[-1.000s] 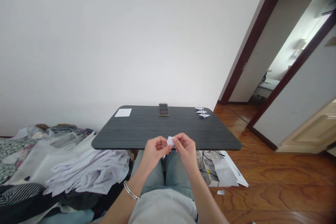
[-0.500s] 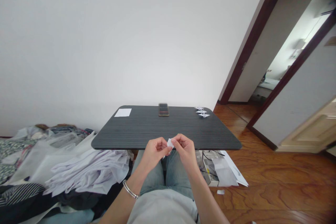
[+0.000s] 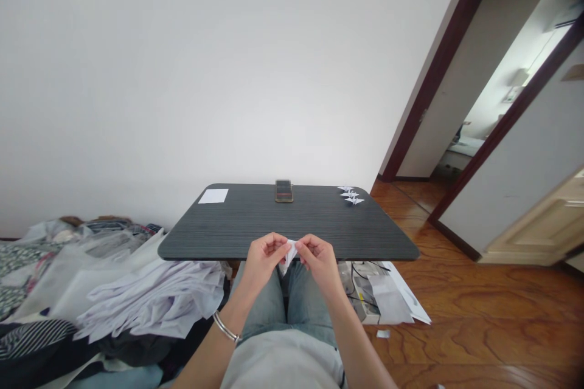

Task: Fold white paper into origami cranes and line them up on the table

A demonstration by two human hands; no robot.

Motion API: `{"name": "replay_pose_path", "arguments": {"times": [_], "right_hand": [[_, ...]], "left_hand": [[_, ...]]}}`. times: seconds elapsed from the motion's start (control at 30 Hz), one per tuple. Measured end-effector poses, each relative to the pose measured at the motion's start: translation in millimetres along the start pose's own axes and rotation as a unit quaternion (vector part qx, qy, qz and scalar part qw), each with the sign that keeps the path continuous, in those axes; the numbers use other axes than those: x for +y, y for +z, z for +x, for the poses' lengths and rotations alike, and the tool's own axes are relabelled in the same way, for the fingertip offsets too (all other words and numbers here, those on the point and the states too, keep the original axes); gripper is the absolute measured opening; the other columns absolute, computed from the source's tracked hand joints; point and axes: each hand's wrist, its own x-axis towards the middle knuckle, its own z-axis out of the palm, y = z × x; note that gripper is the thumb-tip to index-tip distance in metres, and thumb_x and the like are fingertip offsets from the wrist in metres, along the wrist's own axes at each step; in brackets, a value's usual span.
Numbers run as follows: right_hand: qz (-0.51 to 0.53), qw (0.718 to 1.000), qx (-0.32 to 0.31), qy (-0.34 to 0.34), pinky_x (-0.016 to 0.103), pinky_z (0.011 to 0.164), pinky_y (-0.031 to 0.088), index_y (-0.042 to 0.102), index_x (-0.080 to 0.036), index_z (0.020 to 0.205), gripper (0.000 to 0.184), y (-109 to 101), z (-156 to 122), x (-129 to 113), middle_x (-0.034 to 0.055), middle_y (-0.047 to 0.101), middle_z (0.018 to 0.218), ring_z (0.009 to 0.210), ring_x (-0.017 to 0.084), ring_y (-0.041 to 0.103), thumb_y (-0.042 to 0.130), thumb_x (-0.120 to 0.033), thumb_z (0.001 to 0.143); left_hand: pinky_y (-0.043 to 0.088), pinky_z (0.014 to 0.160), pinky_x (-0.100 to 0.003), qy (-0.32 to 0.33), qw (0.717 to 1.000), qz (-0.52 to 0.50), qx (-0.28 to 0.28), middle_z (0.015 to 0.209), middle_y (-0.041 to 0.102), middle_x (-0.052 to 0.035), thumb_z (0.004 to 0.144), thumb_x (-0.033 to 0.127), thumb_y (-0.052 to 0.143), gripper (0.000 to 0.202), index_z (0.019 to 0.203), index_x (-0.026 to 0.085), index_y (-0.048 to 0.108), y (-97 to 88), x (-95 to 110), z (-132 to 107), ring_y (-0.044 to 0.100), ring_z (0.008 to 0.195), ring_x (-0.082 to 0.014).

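Observation:
My left hand (image 3: 261, 260) and my right hand (image 3: 320, 260) meet just in front of the near edge of a dark table (image 3: 255, 228), above my lap. Both pinch a small folded white paper (image 3: 288, 255) between their fingertips. A metal bangle (image 3: 225, 327) circles my left wrist. Most of the paper is hidden by my fingers.
On the table lie a white sheet (image 3: 213, 196) at the far left, a phone (image 3: 283, 190) at the far middle and three folded paper cranes (image 3: 350, 194) at the far right. Clothes and plastic bags (image 3: 137, 292) pile up left. A box with papers (image 3: 381, 298) sits on the wooden floor at right.
The paper has turned in my fingers and now hangs lower between the hands. Both hands shifted slightly left and closer together.

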Motion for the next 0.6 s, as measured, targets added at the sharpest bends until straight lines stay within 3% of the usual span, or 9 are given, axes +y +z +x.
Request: {"name": "replay_pose_path", "arguments": {"times": [0.17, 0.4, 0.6], "right_hand": [[-0.010, 0.999, 0.002, -0.035, 0.020, 0.044, 0.033, 0.053, -0.017, 0.060, 0.024, 2.6, -0.8, -3.2, -0.0042, 0.049, 0.051, 0.045, 0.009, 0.041, 0.061, -0.035, 0.075], [-0.024, 0.999, -0.029, -0.027, 0.020, 0.043, 0.031, 0.054, -0.017, 0.066, 0.019, -0.3, 1.0, 1.3, -0.0051, 0.046, 0.053, 0.044, 0.008, 0.040, 0.059, -0.033, 0.076], [-0.046, 0.997, -0.051, -0.037, 0.019, 0.043, 0.029, 0.050, -0.018, 0.066, 0.020, -0.3, 0.6, 0.5, -0.0062, 0.042, 0.052, 0.044, 0.008, 0.038, 0.054, -0.031, 0.080]], "left_hand": [[0.041, 0.051, -0.020, 0.018, 1.000, 0.001, 0.006, 0.056, 0.056, 0.0021, 0.070, 0.033, 0.067, 0.023, 0.065, 0.013, 0.057, 2.2, 3.1, -1.8, 0.050, 0.052, -0.0089], [0.039, 0.051, -0.020, 0.019, 1.000, 0.001, 0.006, 0.060, 0.057, 0.0017, 0.072, 0.032, 0.065, 0.020, 0.072, 0.013, 0.060, 0.1, 1.7, 0.8, 0.050, 0.052, -0.0091], [0.039, 0.052, -0.021, 0.035, 0.999, 0.026, 0.008, 0.057, 0.056, 0.0012, 0.072, 0.032, 0.064, 0.021, 0.063, 0.014, 0.059, 0.0, 0.6, 0.4, 0.049, 0.052, -0.0100]]}}
